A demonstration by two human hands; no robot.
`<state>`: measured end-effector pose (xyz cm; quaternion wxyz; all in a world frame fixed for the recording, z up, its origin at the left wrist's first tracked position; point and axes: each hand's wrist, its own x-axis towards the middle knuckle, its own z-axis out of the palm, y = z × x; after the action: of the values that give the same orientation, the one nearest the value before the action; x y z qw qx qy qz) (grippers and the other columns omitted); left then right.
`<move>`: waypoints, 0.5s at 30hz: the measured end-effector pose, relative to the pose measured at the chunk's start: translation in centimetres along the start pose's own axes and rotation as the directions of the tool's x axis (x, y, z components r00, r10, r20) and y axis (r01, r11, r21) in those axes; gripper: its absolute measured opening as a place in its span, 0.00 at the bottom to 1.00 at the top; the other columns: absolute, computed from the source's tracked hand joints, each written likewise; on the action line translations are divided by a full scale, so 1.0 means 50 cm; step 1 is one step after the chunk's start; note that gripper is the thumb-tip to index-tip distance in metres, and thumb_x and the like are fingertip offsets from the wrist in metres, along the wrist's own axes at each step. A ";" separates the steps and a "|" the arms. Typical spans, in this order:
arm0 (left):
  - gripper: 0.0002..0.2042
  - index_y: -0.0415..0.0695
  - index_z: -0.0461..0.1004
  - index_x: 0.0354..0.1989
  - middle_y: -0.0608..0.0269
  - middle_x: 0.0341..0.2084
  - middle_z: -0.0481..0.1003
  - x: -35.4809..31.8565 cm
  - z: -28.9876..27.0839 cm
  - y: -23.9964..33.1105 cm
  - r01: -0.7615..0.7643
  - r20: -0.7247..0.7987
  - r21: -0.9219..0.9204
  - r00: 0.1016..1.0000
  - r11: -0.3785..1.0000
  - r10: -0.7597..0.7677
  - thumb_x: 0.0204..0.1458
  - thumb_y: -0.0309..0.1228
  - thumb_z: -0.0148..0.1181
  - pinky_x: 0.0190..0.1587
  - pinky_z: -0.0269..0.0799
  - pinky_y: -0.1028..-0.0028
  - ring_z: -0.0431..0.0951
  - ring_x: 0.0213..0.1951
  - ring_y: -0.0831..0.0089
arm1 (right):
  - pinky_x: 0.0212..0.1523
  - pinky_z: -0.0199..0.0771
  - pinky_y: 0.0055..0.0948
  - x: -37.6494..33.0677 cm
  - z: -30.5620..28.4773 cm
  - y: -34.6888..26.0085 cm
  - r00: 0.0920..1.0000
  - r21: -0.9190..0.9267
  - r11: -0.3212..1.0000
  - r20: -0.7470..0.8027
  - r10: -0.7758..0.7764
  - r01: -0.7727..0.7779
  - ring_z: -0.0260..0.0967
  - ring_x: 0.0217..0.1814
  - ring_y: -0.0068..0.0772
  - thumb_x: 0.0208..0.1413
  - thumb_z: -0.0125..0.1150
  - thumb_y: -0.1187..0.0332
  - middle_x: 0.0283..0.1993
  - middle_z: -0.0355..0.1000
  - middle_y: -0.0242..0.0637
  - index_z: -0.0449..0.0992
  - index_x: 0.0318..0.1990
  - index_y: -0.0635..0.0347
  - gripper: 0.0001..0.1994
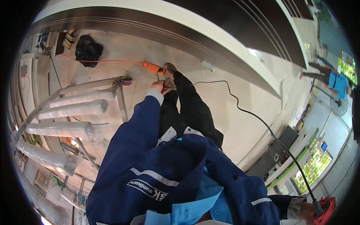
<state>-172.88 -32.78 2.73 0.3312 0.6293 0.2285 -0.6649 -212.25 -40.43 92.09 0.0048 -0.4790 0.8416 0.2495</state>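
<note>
Head view shows the orange power strip (152, 67), long axis crosswise, just beyond the left hand (159, 86), the nearer one; its fingers look curled, around what I cannot tell. Well right of the strip, the right hand (308, 212) grips a corded red tool (329, 208).

Navy-blue long-sleeved work jacket with pale bands (123, 153): white printed emblem (149, 190) on the chest, below the pale chest band in the view, legible, turned roughly upside down to the viewer. Two parts: slim white-outlined box (143, 188) enclosing a row of small white letters; larger, bolder pair of white capitals (162, 196) just beside it. Orange rectangular multi-socket power strip (150, 67): any markings too small to read.
</note>
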 end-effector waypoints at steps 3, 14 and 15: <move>0.06 0.45 0.73 0.39 0.56 0.29 0.76 0.049 0.043 -0.059 0.063 -0.003 -0.086 0.998 0.994 -0.063 0.66 0.31 0.52 0.39 0.84 0.58 0.77 0.29 0.62 | 0.64 0.70 0.51 0.018 0.142 0.148 0.964 0.902 0.340 -0.248 -0.100 0.267 0.65 0.65 0.53 0.54 0.66 0.51 0.67 0.61 0.54 0.55 0.72 0.62 0.43; 0.06 0.47 0.73 0.45 0.61 0.42 0.75 0.226 0.048 -0.261 -0.032 0.125 -0.205 0.990 0.978 0.059 0.68 0.34 0.52 0.49 0.79 0.53 0.78 0.46 0.63 | 0.60 0.75 0.50 0.165 0.559 0.302 0.926 0.845 -0.429 -0.374 -0.048 0.319 0.67 0.60 0.55 0.55 0.67 0.54 0.63 0.60 0.58 0.48 0.71 0.73 0.46; 0.06 0.47 0.73 0.43 0.63 0.41 0.76 0.237 0.066 -0.274 -0.031 0.098 -0.156 0.994 0.987 0.047 0.67 0.34 0.54 0.47 0.79 0.55 0.78 0.46 0.64 | 0.57 0.77 0.48 0.185 0.605 0.311 0.935 0.855 -0.424 -0.351 -0.051 0.298 0.67 0.60 0.55 0.55 0.66 0.53 0.61 0.60 0.56 0.48 0.71 0.73 0.46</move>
<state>-184.97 -27.68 -10.19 0.4029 0.5715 0.2499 -0.6697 -236.84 -28.55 69.78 0.3772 -0.4075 0.5756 -0.6003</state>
